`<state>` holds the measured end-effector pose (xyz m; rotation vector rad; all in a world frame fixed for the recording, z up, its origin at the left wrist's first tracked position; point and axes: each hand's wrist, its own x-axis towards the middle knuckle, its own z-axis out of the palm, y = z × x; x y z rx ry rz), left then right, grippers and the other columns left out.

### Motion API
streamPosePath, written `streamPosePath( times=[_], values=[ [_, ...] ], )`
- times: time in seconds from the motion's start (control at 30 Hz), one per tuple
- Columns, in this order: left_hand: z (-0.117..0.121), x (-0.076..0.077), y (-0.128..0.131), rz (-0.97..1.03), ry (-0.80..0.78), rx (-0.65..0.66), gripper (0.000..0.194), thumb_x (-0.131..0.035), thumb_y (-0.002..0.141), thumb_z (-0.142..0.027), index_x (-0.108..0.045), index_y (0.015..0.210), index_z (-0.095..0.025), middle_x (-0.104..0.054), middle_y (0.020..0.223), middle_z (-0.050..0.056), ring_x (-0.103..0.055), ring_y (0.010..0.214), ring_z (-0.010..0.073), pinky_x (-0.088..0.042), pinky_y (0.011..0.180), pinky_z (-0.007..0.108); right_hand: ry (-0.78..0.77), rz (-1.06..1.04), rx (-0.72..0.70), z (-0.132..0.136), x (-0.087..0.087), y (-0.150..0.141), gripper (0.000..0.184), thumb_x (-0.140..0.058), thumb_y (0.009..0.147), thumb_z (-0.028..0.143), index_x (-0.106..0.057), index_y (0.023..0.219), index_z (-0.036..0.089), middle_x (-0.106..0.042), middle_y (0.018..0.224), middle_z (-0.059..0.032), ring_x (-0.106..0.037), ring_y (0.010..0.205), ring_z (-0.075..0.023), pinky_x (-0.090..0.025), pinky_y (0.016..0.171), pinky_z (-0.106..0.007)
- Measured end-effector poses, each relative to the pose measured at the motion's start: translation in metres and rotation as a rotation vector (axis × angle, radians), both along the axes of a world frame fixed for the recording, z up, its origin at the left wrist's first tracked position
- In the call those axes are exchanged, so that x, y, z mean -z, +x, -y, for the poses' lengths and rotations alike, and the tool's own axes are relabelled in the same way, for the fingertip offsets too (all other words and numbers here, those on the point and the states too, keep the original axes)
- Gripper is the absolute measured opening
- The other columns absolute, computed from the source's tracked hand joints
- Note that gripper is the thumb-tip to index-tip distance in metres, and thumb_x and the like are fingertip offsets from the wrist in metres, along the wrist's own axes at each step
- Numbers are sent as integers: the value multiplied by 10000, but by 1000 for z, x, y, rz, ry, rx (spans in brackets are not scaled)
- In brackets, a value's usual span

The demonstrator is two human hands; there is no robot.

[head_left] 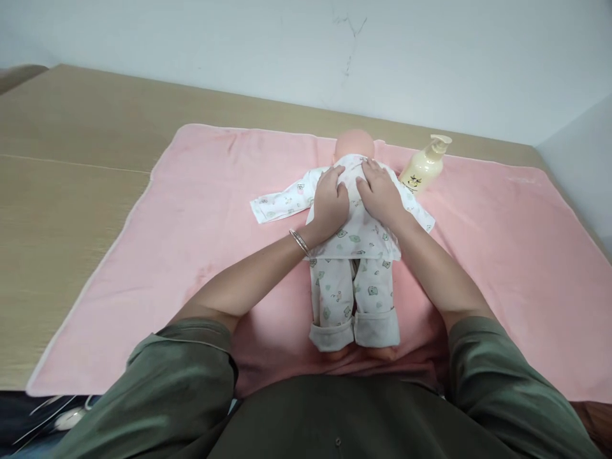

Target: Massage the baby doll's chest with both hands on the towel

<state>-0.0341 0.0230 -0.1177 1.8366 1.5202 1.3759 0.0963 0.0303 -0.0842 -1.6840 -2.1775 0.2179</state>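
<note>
A baby doll (354, 239) lies face down on a pink mat (191, 185), its bald head toward the wall. It wears a white printed top and matching trousers with turned-up cuffs; its sleeves spread out to both sides. On the left side of its upper back rests my left hand (331, 199), flat, fingers stretched toward the doll's head. My right hand (382, 194) lies flat on the right side of the upper back in the same way. A strip of printed cloth shows between my thumbs. The doll's face is hidden.
A cream pump bottle (425, 164) stands on the mat beside the doll's right-hand sleeve in view. The mat covers much of a wooden table (71, 191). A white wall (268, 51) rises behind the table's far edge.
</note>
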Motion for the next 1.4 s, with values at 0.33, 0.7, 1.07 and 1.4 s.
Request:
streamPosePath(
  times=[0.33, 0.7, 1.07, 1.4],
  values=[
    [4, -9, 2, -296, -35, 113, 459, -330, 941, -182, -534, 1348, -117, -507, 1503, 147, -331, 1489, 307, -183, 1261, 558, 43, 43, -7, 19, 0, -11, 552, -262, 971, 218, -419, 1453, 1, -393, 1566, -208, -312, 1498, -301, -269, 1237, -510],
    [-33, 5, -13, -235, -123, 98, 490, -389, 946, -308, -526, 1369, -99, -486, 1514, 171, -389, 1459, 280, -226, 1264, 482, 148, 128, 17, 37, 6, -22, 557, -314, 938, 199, -444, 1414, -58, -471, 1493, -265, -402, 1444, -345, -295, 1215, -533],
    [1, -10, -1, -348, -72, 160, 506, -314, 963, -243, -483, 1393, -37, -448, 1529, 216, -344, 1483, 300, -219, 1259, 492, 32, 38, 3, 11, -4, -9, 573, -232, 993, 291, -411, 1450, -4, -400, 1556, -227, -336, 1483, -315, -287, 1219, -529],
    [-17, 2, -9, -286, -65, 168, 487, -350, 973, -328, -501, 1397, -140, -463, 1535, 155, -364, 1472, 289, -220, 1252, 521, 32, -21, -11, 7, 4, -4, 565, -235, 997, 337, -418, 1474, 97, -378, 1588, -146, -306, 1502, -287, -253, 1232, -544]
  ],
)
